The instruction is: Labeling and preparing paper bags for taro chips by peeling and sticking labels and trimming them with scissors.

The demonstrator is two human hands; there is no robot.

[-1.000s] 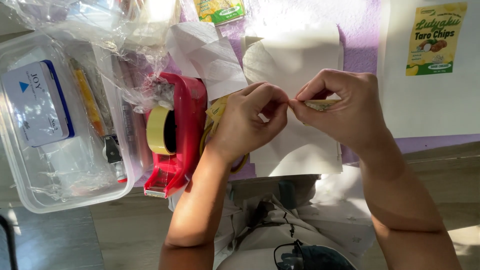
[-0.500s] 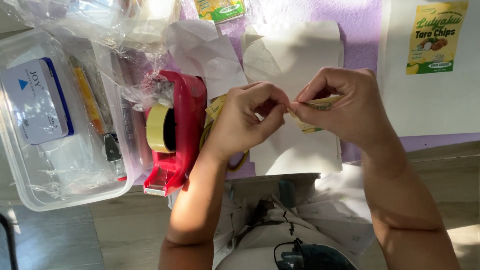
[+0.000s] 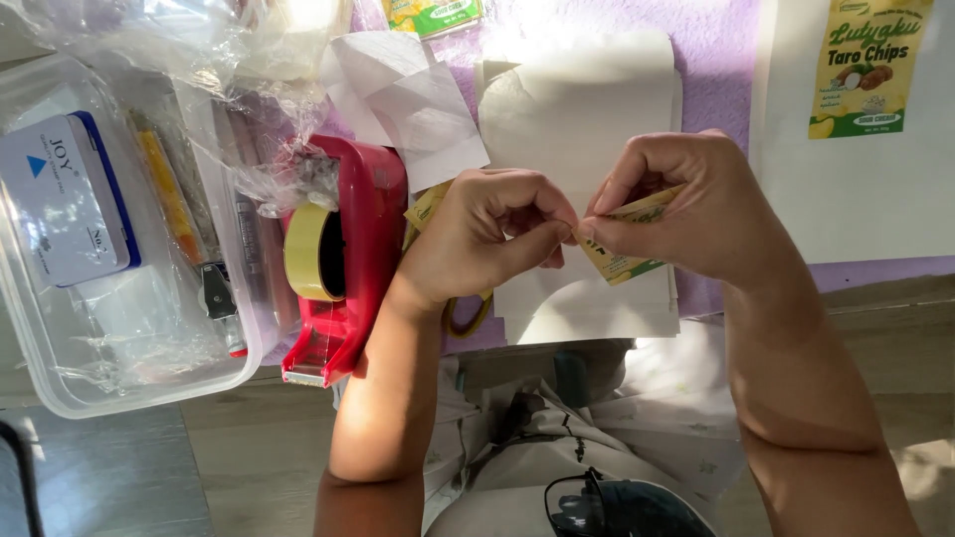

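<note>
My left hand (image 3: 487, 234) and my right hand (image 3: 686, 209) meet over a stack of white paper pouches (image 3: 587, 119). Both pinch a small yellow-green printed label (image 3: 622, 264), thumb and forefinger of each at its edge. The label is partly hidden inside my right fingers. Yellow-handled scissors (image 3: 468, 313) lie under my left wrist, mostly covered. A red tape dispenser (image 3: 353, 259) with a yellowish roll (image 3: 308, 254) stands just left of my left hand.
A clear plastic box (image 3: 60, 378) at the left holds a blue-and-white small box (image 3: 65, 204), pens and a clip. Crumpled clear plastic (image 3: 199, 50) lies above it. A white sheet with a printed label (image 3: 865, 65) lies at the right, on purple cloth (image 3: 716, 60).
My fingers have shifted slightly on the label, and more of it shows below my right fingers. Nothing else moved.
</note>
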